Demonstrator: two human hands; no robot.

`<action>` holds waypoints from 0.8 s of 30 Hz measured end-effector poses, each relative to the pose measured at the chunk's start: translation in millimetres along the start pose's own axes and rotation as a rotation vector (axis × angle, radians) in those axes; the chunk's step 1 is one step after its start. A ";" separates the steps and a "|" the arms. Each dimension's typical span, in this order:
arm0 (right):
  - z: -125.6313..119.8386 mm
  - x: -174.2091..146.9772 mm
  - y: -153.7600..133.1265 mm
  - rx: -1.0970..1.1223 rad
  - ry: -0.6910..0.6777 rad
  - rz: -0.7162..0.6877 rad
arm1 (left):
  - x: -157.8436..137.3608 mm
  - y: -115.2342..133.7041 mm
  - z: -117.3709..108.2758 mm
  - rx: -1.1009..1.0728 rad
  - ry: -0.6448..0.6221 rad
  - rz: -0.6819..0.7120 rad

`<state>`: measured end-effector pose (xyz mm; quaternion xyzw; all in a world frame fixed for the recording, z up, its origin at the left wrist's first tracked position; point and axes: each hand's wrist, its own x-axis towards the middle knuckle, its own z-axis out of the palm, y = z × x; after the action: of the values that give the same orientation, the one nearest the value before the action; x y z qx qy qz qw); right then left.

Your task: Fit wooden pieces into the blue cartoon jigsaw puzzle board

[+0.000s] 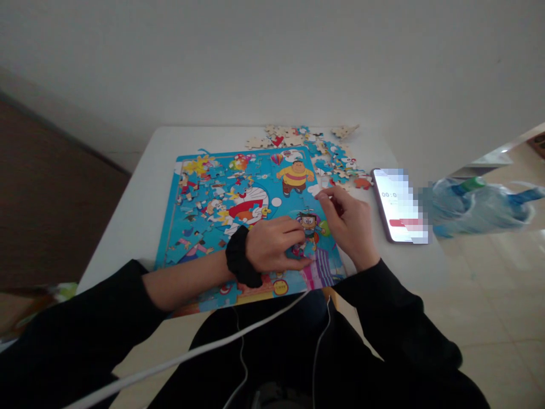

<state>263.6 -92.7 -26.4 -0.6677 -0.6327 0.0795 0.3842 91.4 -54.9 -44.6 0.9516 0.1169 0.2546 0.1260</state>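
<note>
A blue cartoon jigsaw puzzle [255, 165] lies in its tray on the small white table, partly assembled, with loose pieces scattered over its left and middle. My left hand [276, 244] rests over its lower right area, thumb and fingers apart, fingertips near the picture of a boy with glasses; the surface beneath the palm is hidden. At the puzzle's right edge, my right hand [347, 221] is closed in a pinch. A small white patch [314, 190] shows at its fingertips; I cannot tell whether it is a loose piece or print.
Loose puzzle pieces [336, 159] are heaped behind and right of the tray, some face down. A phone [398, 207] with a timer lies at the table's right side. A white cable [238, 336] crosses before my lap. Plastic-wrapped bottles [481, 204] stand beyond the table.
</note>
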 end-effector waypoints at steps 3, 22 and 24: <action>-5.2 -9.4 5.5 0.020 -0.094 0.028 | -0.5 -3.1 0.1 0.020 -0.010 -0.032; -14.0 -37.9 12.3 0.136 -0.296 0.010 | 2.4 -22.1 -15.7 -0.077 -0.193 -0.048; -14.4 -41.4 13.3 0.132 -0.282 0.018 | 2.4 -23.2 -14.7 -0.074 -0.186 -0.040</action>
<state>274.8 -134.9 -40.4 -0.6289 -0.6676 0.2176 0.3337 82.2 -29.7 -38.1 0.9634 0.1142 0.1668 0.1762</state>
